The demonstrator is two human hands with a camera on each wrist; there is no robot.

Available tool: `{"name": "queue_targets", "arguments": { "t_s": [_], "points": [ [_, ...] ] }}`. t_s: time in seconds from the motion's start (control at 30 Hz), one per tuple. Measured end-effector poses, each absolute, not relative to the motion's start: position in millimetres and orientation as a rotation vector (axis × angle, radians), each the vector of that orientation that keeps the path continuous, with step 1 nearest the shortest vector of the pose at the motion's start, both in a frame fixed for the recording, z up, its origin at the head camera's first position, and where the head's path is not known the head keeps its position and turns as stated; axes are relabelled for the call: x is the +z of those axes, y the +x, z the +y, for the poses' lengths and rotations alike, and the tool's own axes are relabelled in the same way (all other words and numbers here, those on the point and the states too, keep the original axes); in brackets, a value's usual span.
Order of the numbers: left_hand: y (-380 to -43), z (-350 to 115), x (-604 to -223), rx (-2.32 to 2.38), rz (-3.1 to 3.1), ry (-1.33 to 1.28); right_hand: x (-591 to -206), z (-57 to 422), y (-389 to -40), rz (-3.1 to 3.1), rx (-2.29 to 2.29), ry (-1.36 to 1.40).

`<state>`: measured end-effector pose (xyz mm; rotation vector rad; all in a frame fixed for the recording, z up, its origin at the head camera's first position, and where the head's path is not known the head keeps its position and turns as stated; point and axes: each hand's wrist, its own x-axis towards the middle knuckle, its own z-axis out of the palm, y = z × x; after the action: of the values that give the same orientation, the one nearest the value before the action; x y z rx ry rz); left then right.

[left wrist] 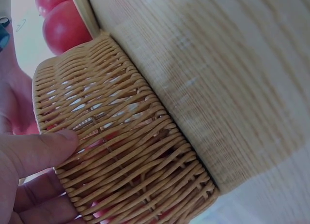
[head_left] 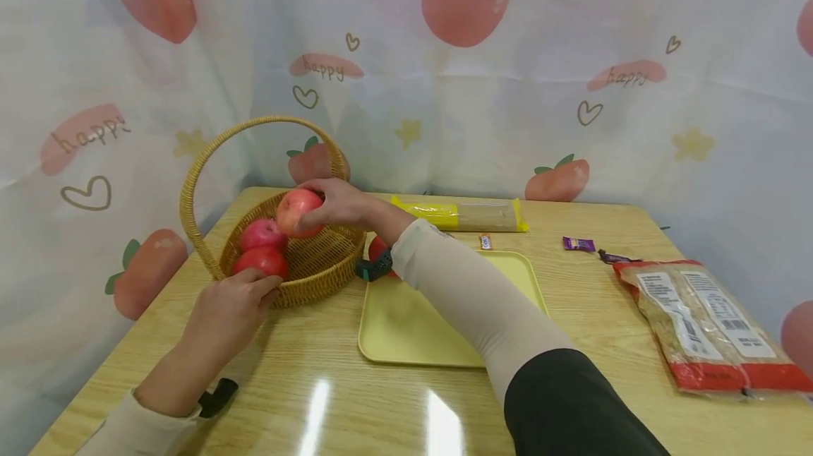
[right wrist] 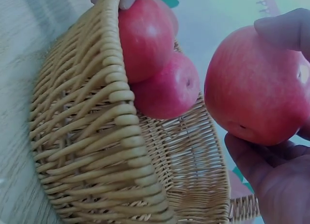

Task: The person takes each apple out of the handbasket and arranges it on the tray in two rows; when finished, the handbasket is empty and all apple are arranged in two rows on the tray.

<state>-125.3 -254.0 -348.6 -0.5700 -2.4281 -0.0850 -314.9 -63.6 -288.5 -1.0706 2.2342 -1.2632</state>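
My right hand (head_left: 339, 203) holds a red apple (head_left: 297, 212) over a wicker basket (head_left: 317, 288), thumb and fingers on opposite sides of it in the right wrist view. Two more apples, a pinkish one (head_left: 262, 236) and a deeper red one (head_left: 262, 262), lie together inside the basket's left part. With my left hand (head_left: 222, 308) I grip the near rim; the left wrist view has the thumb (left wrist: 63, 141) on the woven outer wall. Partly hidden behind my right wrist, a red apple (head_left: 377, 249) is by the yellow tray (head_left: 406, 332).
The basket's tall arched handle (head_left: 190, 191) rises over it. Behind the tray lies a yellow-ended noodle packet (head_left: 489, 217). Small wrapped sweets, including a purple one (head_left: 578, 244), lie at the back right. A red-edged clear bag (head_left: 711, 329) occupies the right side.
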Motion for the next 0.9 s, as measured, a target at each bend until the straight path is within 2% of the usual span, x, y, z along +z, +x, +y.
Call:
{"name": "queue_targets", "arguments": {
  "t_s": [0.9],
  "points": [
    [-125, -248, -346, -0.086, -2.442, -0.553, -293, -15, -289, 2.256, -1.399, -0.983]
  ]
}}
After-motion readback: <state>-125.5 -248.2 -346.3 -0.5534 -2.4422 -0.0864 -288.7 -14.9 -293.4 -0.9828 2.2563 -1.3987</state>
